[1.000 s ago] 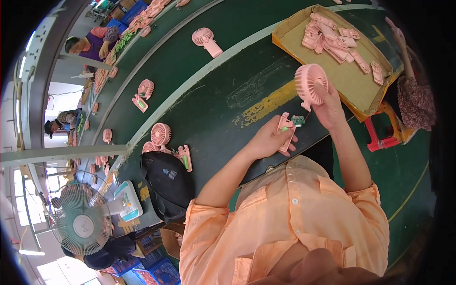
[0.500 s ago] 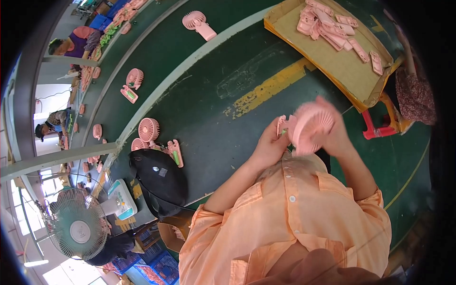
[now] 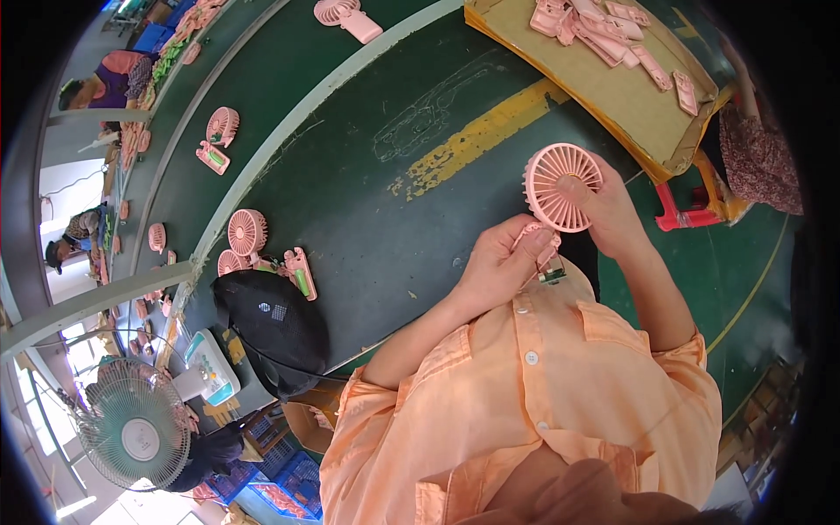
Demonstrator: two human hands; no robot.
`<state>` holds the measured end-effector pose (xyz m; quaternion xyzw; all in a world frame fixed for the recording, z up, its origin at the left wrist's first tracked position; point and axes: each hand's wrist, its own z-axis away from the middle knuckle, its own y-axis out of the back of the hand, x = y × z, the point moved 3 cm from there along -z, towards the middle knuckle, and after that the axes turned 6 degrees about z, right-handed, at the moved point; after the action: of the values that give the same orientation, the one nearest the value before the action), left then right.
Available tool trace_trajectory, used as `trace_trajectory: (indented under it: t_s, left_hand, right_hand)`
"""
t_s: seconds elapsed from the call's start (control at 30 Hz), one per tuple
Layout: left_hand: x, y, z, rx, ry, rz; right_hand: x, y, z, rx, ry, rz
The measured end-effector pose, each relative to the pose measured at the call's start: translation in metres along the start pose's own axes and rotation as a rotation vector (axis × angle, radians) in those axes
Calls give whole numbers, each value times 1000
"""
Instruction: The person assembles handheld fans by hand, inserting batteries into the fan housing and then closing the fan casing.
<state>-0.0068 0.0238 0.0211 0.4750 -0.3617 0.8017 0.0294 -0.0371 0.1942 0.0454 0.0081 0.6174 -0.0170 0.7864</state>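
Between my hands is a pink handheld fan [image 3: 560, 188] with its round, slatted head facing up. My right hand [image 3: 604, 206] grips the head from the right, thumb across the slats. My left hand [image 3: 499, 262] pinches the fan's handle part below the head, where a small green circuit board [image 3: 552, 276] shows at the lower end. Both hands hold the fan just above the near edge of the dark green table [image 3: 376, 227], close to my shirt front.
A yellow-edged cardboard tray [image 3: 612, 105] with several pink handle shells [image 3: 604, 31] stands at far right. At left lie pink fans [image 3: 248, 232] beside a black bag-like thing [image 3: 276, 324] and a white desk fan [image 3: 140, 437]. More fans sit on the conveyor [image 3: 262, 79]; co-workers are beyond.
The fan's head has turned from a blurred, tilted pose to face up. My right hand has shifted slightly, its thumb now on the slats. The whole view has shifted a little.
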Motion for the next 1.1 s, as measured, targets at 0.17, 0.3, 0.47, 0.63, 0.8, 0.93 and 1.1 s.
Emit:
trace_trajectory:
  t_s: [0.17,0.3,0.47,0.63,0.8,0.93,1.1]
  left_hand:
    - [1,24,-15,209,134,160]
    - [-5,30,-20,192,87,199]
    - [-11,33,-23,167,28,186]
    - [-13,42,-11,125,108,264]
    - [-10,33,-2,115,56,206]
    - [-15,40,-8,101,70,210]
    - [-14,33,-14,144,72,233]
  right_hand:
    - [2,3,7,235,530,699]
    - [21,-6,30,-42,1061,1006]
    - [21,-22,22,-372,489,791]
    - [15,-28,23,-547,257,677]
    - [24,-34,24,-277,710,508]
    - [19,-33,27,-201,1206,699]
    - [11,-24,22,-109,1357,755]
